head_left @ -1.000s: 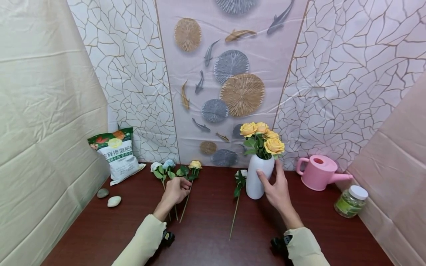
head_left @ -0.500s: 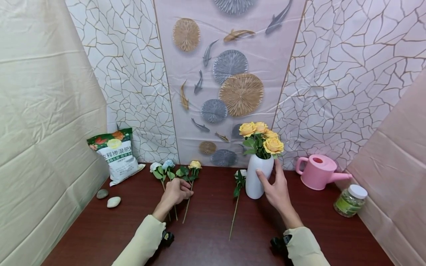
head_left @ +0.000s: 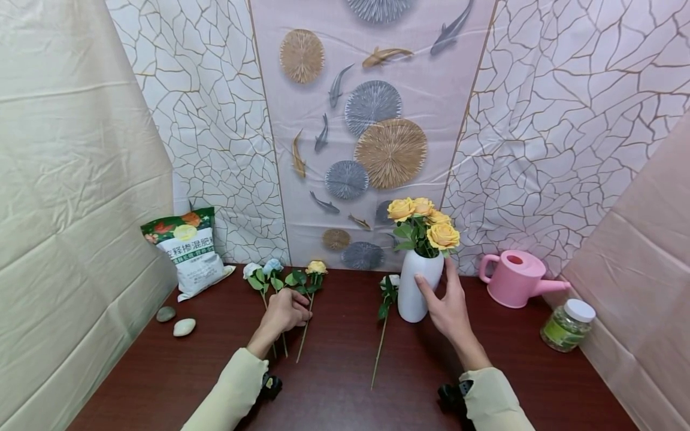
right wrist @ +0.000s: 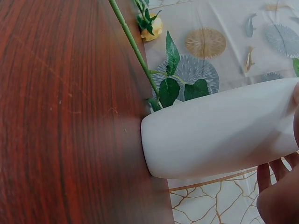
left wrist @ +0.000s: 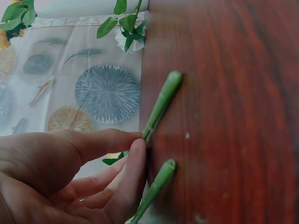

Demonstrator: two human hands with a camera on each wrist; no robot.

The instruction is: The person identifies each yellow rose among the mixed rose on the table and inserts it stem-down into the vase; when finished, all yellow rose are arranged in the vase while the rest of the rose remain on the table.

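My left hand is over the flowers lying left of centre. Its thumb and finger pinch the stem of a yellow rose, whose bloom points to the back of the table. Beside it lie a white rose and a pale blue rose, partly covered by this hand. My right hand holds the upright white vase, thumb on the front and fingers round the far side. Several yellow roses stand in the vase. Another white rose lies just left of it.
A pink watering can and a lidded jar stand at the right. At the back left leans a fertilizer bag, with two stones in front of it. Patterned cloth hangs behind the table.
The lower end of the yellow rose's stem has shifted slightly right, and my left fingers have closed on it. My right hand and the vase stay in place.
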